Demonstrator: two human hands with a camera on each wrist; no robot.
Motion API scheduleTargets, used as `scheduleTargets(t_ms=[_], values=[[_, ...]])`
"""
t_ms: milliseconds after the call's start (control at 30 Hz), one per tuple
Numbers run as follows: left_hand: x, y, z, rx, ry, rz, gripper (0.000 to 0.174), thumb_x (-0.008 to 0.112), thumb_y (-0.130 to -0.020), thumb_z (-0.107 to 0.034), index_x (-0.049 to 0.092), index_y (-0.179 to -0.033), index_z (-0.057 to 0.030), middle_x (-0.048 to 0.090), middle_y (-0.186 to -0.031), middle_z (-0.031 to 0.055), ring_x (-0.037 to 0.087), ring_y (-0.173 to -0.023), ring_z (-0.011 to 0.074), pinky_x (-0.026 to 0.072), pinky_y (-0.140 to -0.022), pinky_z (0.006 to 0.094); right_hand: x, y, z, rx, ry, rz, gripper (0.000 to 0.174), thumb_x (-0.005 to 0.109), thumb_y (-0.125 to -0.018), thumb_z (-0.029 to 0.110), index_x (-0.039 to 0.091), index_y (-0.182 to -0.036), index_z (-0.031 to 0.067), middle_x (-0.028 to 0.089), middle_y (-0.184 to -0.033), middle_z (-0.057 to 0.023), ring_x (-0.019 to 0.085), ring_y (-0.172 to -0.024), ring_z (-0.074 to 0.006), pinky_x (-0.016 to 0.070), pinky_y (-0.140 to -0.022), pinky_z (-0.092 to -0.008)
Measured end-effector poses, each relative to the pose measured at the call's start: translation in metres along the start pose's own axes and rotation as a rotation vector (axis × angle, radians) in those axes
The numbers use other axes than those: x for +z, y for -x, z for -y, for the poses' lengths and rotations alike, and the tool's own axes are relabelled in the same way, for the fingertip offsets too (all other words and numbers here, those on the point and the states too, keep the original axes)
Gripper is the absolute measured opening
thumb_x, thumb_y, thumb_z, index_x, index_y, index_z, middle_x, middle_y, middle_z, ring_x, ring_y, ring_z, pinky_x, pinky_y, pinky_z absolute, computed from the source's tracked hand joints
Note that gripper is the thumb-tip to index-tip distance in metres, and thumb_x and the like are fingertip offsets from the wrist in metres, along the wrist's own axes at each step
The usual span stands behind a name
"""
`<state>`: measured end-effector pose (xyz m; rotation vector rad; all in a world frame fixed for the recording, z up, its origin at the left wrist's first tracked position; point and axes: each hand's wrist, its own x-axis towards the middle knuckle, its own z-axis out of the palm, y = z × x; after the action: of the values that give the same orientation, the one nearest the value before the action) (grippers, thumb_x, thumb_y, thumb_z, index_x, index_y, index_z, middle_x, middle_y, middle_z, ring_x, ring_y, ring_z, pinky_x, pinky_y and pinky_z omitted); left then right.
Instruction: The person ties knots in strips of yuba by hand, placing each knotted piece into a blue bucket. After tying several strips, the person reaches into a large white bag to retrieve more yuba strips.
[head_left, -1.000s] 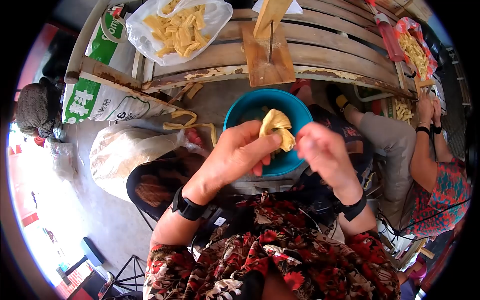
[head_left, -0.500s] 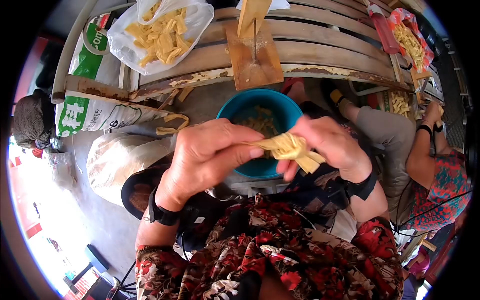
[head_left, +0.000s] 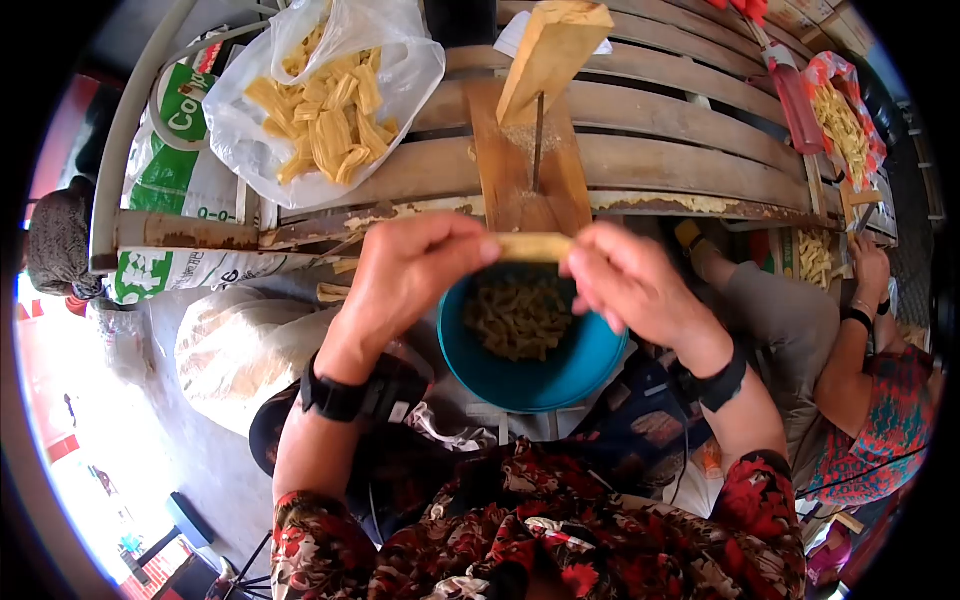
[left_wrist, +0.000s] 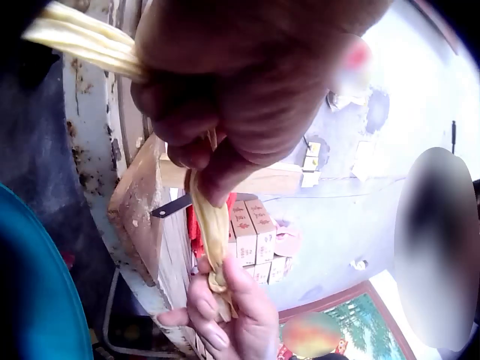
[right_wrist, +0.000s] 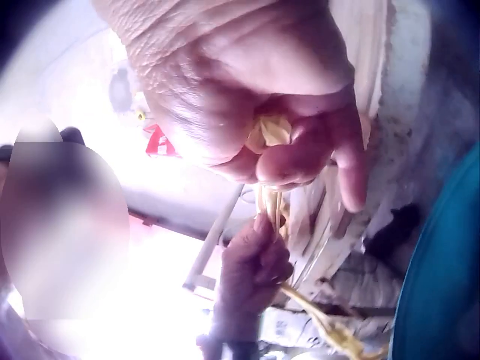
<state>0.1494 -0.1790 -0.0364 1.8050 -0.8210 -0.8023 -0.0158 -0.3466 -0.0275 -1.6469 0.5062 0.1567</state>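
Note:
A pale yellow, fibrous strip is stretched between both hands over the far rim of a blue basin. My left hand pinches one end with thumb and fingers. A long tail of the strip runs out behind this hand in the left wrist view. My right hand grips the other end, and a folded bit pokes out of its curled fingers in the right wrist view. Small cut pieces lie in the basin. Just beyond the hands, a metal blade stands on a wooden board.
The slatted bench spans the far side, with a rusty front edge. On it sits a white plastic bag of yellow pieces. A pale sack lies at left. Another person's arm is at right, near a red bag.
The yellow strip, first looped in the left hand, then bunched between both hands, is now drawn straight between them. Both hands have moved forward toward the board, uncovering the basin's contents.

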Motion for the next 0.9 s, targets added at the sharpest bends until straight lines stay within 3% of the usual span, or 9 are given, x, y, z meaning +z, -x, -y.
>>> scheduleTargets(t_ms=[100,200,300,400,433,567,700,800,900], values=[[0.008,-0.036,0.005,-0.014,-0.107,-0.101,0.025,0.068,-0.080,-0.026,0.067,-0.085,-0.0007,0.062,-0.066,0.0121,0.057,-0.059,0.0181,0.0458,-0.058,0.0295,-0.012,-0.038,-0.003,-0.122,0.306,-0.297,0.027,0.052,-0.093,0.031,0.054,-0.097,0.0045,0.056,-0.064,-0.0019,0.050,-0.049,-0.0060,0.0447,-0.054,-0.0228],[0.017,-0.058,0.003,0.049,-0.308,-0.205,0.027,0.066,-0.079,-0.029,0.067,-0.081,-0.0021,0.060,-0.067,0.0177,0.058,-0.060,0.0293,0.0460,-0.057,0.0352,-0.014,-0.065,-0.012,-0.291,0.460,-0.564,0.021,0.056,-0.089,0.025,0.056,-0.090,0.0036,0.057,-0.062,-0.0125,0.056,-0.054,-0.0267,0.0432,-0.051,-0.0346],[0.020,-0.071,0.022,0.036,-0.410,-0.322,0.027,0.062,-0.078,-0.030,0.066,-0.077,-0.0037,0.060,-0.070,0.0189,0.058,-0.066,0.0370,0.0459,-0.059,0.0415,-0.019,-0.079,-0.040,-0.364,0.752,-0.680,0.024,0.055,-0.089,0.028,0.059,-0.091,0.0043,0.057,-0.061,-0.0126,0.057,-0.056,-0.0295,0.0446,-0.054,-0.0365],[0.006,-0.052,0.027,-0.075,-0.024,-0.167,0.030,0.064,-0.085,-0.027,0.065,-0.077,0.0015,0.052,-0.059,-0.0018,0.043,-0.055,0.0067,0.0342,-0.049,0.0232,-0.028,-0.048,-0.015,-0.121,0.524,-0.555,0.030,0.055,-0.088,0.034,0.063,-0.091,0.0053,0.059,-0.069,-0.0115,0.059,-0.061,-0.0297,0.0460,-0.057,-0.0363],[0.011,-0.040,0.012,-0.118,0.040,-0.110,0.031,0.063,-0.086,-0.029,0.065,-0.078,0.0009,0.051,-0.060,-0.0033,0.043,-0.055,0.0050,0.0319,-0.048,0.0213,-0.026,-0.036,-0.011,-0.290,0.654,-0.499,0.037,0.054,-0.089,0.040,0.065,-0.093,0.0054,0.062,-0.082,-0.0096,0.061,-0.068,-0.0273,0.0470,-0.060,-0.0335],[0.024,-0.003,-0.043,-0.154,0.385,0.209,0.024,0.064,-0.087,-0.019,0.062,-0.103,-0.0010,0.060,-0.072,0.0005,0.052,-0.060,0.0059,0.0427,-0.053,0.0202,0.013,0.000,0.005,-0.209,-0.165,-0.301,0.025,0.062,-0.089,0.025,0.063,-0.094,0.0003,0.061,-0.080,-0.0044,0.059,-0.072,-0.0106,0.0476,-0.064,-0.0237],[0.006,0.047,-0.056,-0.048,0.580,0.273,0.029,0.065,-0.082,-0.001,0.060,-0.110,-0.0046,0.064,-0.081,0.0015,0.058,-0.061,0.0076,0.0442,-0.051,0.0189,-0.003,0.032,0.007,-0.406,-0.772,-0.419,0.023,0.052,-0.093,0.017,0.062,-0.098,-0.0028,0.065,-0.085,-0.0131,0.066,-0.068,-0.0217,0.0552,-0.065,-0.0318],[-0.003,0.063,-0.065,-0.329,0.310,0.400,0.029,0.060,-0.086,-0.023,0.064,-0.101,0.0022,0.064,-0.082,0.0105,0.060,-0.068,0.0142,0.0466,-0.061,0.0244,0.004,0.058,0.024,-0.498,-0.677,-0.512,0.021,0.050,-0.094,0.015,0.058,-0.099,-0.0037,0.065,-0.087,-0.0164,0.067,-0.071,-0.0232,0.0555,-0.067,-0.0335],[0.009,0.057,-0.058,-0.153,0.261,0.450,0.068,0.052,-0.081,-0.058,0.062,-0.104,0.0055,0.063,-0.099,0.0145,0.057,-0.095,0.0230,0.0418,-0.086,0.0319,0.051,0.089,0.034,-0.655,-0.557,-0.258,0.015,0.052,-0.092,0.009,0.056,-0.099,-0.0039,0.065,-0.087,-0.0157,0.066,-0.073,-0.0174,0.0537,-0.067,-0.0299]])
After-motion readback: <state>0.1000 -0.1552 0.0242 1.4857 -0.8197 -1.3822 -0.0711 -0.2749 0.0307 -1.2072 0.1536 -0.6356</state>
